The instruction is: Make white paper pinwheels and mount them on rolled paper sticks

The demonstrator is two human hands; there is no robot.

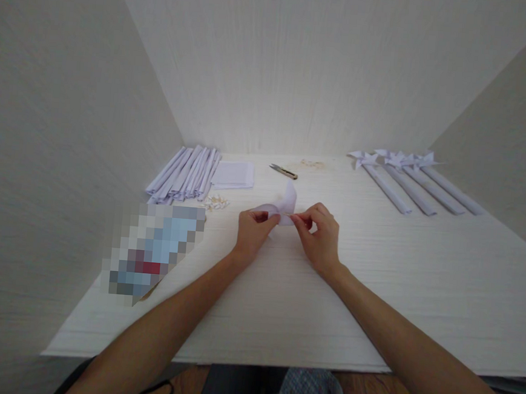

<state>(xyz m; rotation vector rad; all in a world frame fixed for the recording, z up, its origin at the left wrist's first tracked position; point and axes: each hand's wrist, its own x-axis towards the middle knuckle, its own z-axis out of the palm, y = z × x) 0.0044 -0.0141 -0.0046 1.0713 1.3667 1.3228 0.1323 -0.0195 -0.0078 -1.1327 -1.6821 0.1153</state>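
Observation:
A white piece of paper, curved and partly folded, stands up between my hands over the middle of the table. My left hand is closed on its left side, thumb on top. My right hand pinches at the paper's right edge with thumb and forefinger. Whether a small part is also between those fingertips is too small to tell. Behind the paper lies a pair of thread snips. Several small pale pieces are scattered to the left of my left hand.
Rolled paper tubes are piled at the back left, beside a stack of white paper sheets. Several paper pinwheels on sticks lie at the back right. A pixelated object rests front left. Small tan bits lie near the back wall.

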